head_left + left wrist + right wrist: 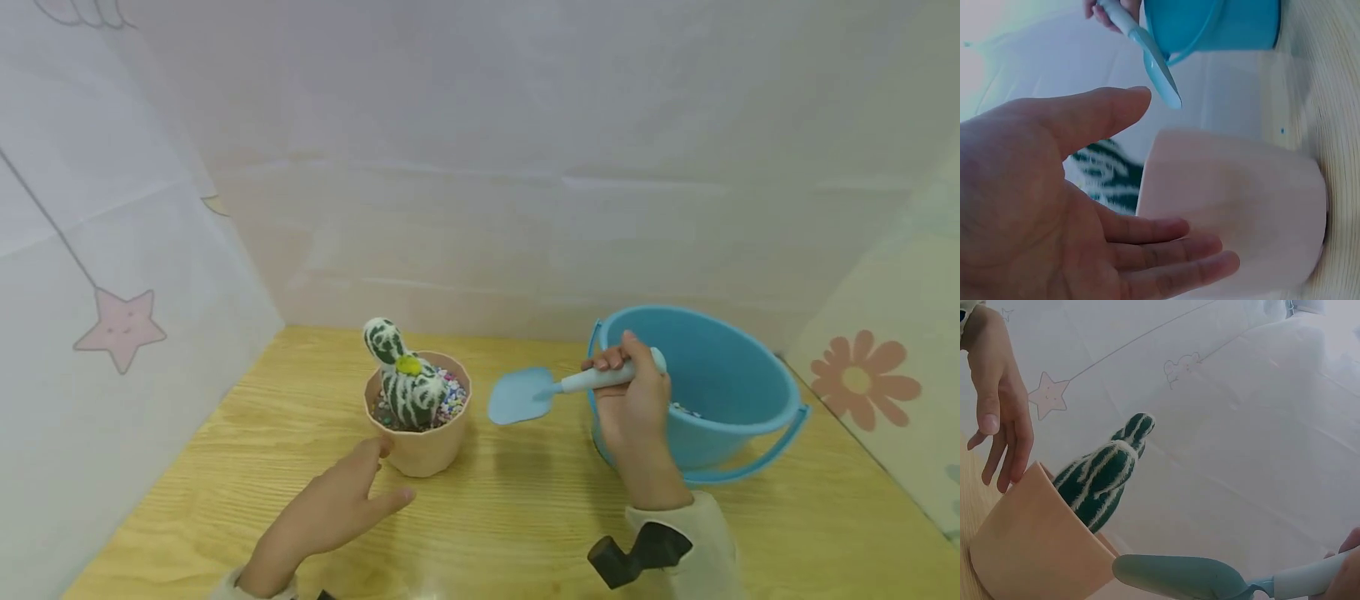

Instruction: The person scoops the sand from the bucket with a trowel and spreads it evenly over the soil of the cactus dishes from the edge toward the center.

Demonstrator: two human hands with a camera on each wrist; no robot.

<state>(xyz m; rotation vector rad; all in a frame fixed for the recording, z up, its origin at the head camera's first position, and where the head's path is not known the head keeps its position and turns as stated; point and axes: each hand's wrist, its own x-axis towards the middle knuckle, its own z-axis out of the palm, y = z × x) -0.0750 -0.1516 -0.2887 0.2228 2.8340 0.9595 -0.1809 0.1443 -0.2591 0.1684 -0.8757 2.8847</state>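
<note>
A green-and-white cactus [414, 398] with a yellow patch stands in a peach pot [426, 452] among small multicoloured pebbles [454, 395]. Beside the pot's near left side is my left hand [330, 502], fingers extended and thumb apart, its fingertips at or close to the pot wall; in the left wrist view nothing lies in its palm. My right hand [637, 408] grips the pale handle of a light blue trowel [522, 396]. The blade points left, above the table between pot and bucket, and whether it carries anything is unclear.
A blue bucket [697, 446] stands right of the pot, its handle hanging on the near side, with a few pebbles [686, 410] visible inside. Pale printed sheets [480, 208] enclose the wooden table [517, 525] at the back and both sides.
</note>
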